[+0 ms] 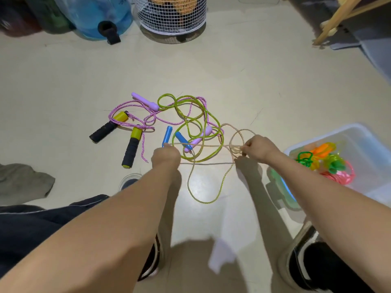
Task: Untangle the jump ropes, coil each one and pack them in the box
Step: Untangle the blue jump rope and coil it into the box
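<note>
Both hands are stretched out over the pale floor (243, 77), and between them a thin beige and yellow rope (208, 145) is pulled almost straight. The left hand (166, 156) is closed into a fist around one end of this rope, close to two blue handles (168, 135) that lie on the floor. The right hand (259, 150) pinches several turns of the same rope between the thumb and the fingertips, and small loops stand above the fingers. From this hand a long loose loop of the rope hangs down and lies on the floor between the two arms. Behind the hands the other ropes lie in a tangle. A shiny green rope (190, 121) makes wide loops, and a pink rope (131, 108) crosses it in several places. The pink rope has purple handles (146, 101), one at the far side of the pile and one in the middle of the green loops. On the left, two handles with black foam grips and yellow tops (132, 149) lie side by side, and the pink rope passes over them. To the right stands a clear plastic box (359, 142), just beside the right forearm. Inside it there are already coiled ropes in green, orange and pink (330, 161). At the far edge stands a white wire basket (172, 15) and a blue water bottle (99, 15).
</note>
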